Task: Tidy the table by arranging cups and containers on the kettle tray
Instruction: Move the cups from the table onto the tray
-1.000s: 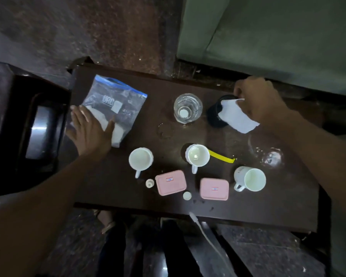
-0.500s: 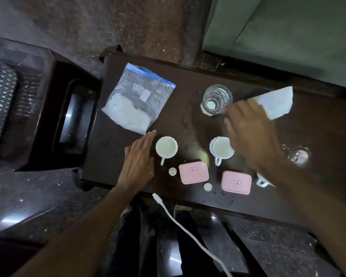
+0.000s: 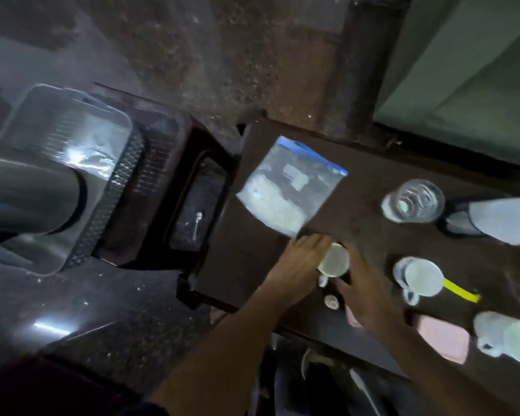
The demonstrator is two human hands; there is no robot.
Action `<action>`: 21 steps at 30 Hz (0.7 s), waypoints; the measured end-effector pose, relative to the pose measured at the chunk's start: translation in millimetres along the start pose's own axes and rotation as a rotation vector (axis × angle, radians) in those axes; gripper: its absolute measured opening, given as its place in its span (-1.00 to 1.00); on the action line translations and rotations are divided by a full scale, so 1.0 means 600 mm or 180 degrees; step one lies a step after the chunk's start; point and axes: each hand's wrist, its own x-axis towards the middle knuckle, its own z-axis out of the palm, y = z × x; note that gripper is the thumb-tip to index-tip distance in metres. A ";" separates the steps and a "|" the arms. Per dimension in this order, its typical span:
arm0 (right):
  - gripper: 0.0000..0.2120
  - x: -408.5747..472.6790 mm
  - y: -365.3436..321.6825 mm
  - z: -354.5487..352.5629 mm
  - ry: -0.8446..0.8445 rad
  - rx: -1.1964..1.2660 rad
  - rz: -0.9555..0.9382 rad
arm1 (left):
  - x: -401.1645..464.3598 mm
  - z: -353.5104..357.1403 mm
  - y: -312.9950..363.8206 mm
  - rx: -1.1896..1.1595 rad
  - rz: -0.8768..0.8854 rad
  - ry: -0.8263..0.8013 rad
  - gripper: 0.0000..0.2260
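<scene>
Kettle tray: we see it at far left on a separate dark stand beside the table; the steel kettle sits on it, and its recessed compartment holds no cup or container that we can make out, only a small pale speck.
Progress: we judge the task barely begun; nothing has reached the tray, and everything is left to move.
Zip bag: one, blue-topped, part full of white powder, flat on the table near its left end.
Left hand: its fingers lie spread against the left side of the nearest white cup; we cannot tell if they grip it.
Right hand: its fingers touch the same cup's right side, apart and not closed round it, as far as the blur allows.
White cups: three, this one between our hands, a second mid-table, a third at the right edge.
Small white caps: one visible, just below the first cup.
Pink containers: two, one mostly hidden under our right hand, one clear of it.
Drinking glass: one, clear, toward the table's far side.
Dark cup: one, partly covered by a white paper.
Yellow strip: one, beside the second cup.
</scene>
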 end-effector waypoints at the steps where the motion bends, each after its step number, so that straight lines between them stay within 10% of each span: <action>1: -0.43 0.004 -0.010 -0.005 0.0122 -0.0002 -0.0015 | 0.004 -0.016 -0.003 0.0093 0.0082 0.0018 -0.42; 15: -0.57 0.278 -0.613 0.053 0.0944 0.0061 -0.1451 | -0.064 -0.611 -0.355 0.1806 0.0103 0.0677 -0.30; 21: -0.51 0.305 -0.812 0.184 0.0618 0.0243 -0.1649 | -0.165 -0.748 -0.507 0.1976 0.0024 0.0463 -0.62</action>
